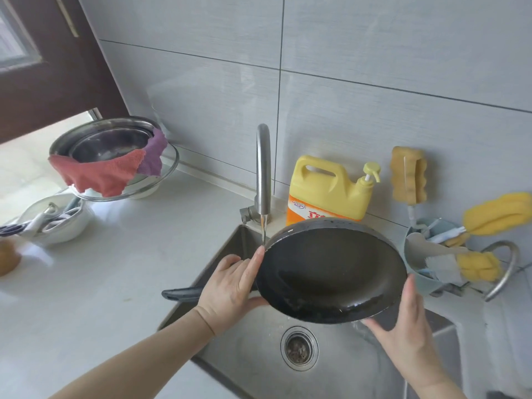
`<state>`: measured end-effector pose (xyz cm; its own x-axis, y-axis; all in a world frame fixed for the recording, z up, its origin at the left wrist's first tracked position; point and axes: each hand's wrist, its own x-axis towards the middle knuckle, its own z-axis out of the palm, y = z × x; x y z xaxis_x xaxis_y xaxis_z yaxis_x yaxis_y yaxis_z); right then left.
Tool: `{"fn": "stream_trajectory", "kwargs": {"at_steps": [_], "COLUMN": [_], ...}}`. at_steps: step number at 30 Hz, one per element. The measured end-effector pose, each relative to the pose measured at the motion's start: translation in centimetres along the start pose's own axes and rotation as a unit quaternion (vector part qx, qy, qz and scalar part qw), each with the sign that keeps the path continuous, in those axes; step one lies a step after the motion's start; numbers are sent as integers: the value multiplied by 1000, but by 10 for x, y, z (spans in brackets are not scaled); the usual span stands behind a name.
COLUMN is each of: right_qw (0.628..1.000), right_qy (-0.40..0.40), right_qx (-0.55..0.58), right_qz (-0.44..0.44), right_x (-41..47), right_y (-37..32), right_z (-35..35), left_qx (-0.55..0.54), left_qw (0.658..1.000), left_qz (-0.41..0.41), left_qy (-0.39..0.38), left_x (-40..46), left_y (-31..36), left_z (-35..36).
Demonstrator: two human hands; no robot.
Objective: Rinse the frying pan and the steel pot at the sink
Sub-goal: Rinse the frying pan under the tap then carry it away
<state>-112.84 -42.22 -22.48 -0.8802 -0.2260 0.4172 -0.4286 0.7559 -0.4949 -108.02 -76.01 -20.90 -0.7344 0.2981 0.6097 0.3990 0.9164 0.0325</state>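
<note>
The frying pan [331, 276] is held by 2 hands above the steel sink [253, 355]. The left hand [230, 289] is placed at the left side of the pan, where the handle joins the body; its fingers are curled around this part and the forefinger is stretched upward along the rim. The right hand [406, 329] is placed at the lower right edge, with the thumb laid up against the rim and the other fingers passed under the pan, so the pan is gripped from both sides. The pan is tilted, with its dark inner face turned toward the camera and its far rim raised. Its black handle [181, 293] is pointed to the left, so the long axis of the pan runs from left to right, almost level, and the handle end reaches over the left edge of the sink. A thin stream of water is seen falling from the steel faucet [263, 171] just at the upper left rim of the pan. The round drain [299, 348] is seen below the pan. Behind the pan, a yellow detergent bottle [328, 188] is standing against the tiled wall. To the right, yellow sponges and brushes are kept in a blue holder [417, 254]. On the counter [115, 269] far to the left, the steel pot [109, 145] is set inside a glass bowl, with a red cloth [98, 171] and a purple cloth hung over its rim.
</note>
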Motion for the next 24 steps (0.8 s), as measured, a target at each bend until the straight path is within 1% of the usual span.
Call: {"fn": "stream_trajectory", "kwargs": {"at_steps": [4, 7, 14, 20, 24], "right_qw": [999, 995, 987, 984, 983], "right_qy": [-47, -93, -150, -147, -151], "right_qx": [22, 40, 44, 40, 43], "right_qz": [14, -4, -42, -88, -95], "right_x": [-10, -11, 8, 22, 26], "right_y": [-6, -14, -38, -56, -63], "right_z": [16, 29, 58, 78, 87], "left_qx": [-10, -17, 6, 34, 51], "left_qw": [999, 998, 988, 982, 979], "left_qz": [-28, -54, -138, -175, -192], "left_qy": [-26, -39, -61, -61, -54], "left_x": [-29, -44, -75, -90, -101], "left_y": [-3, -11, -34, -52, -61], "left_z": [8, 6, -4, -16, -19]}}
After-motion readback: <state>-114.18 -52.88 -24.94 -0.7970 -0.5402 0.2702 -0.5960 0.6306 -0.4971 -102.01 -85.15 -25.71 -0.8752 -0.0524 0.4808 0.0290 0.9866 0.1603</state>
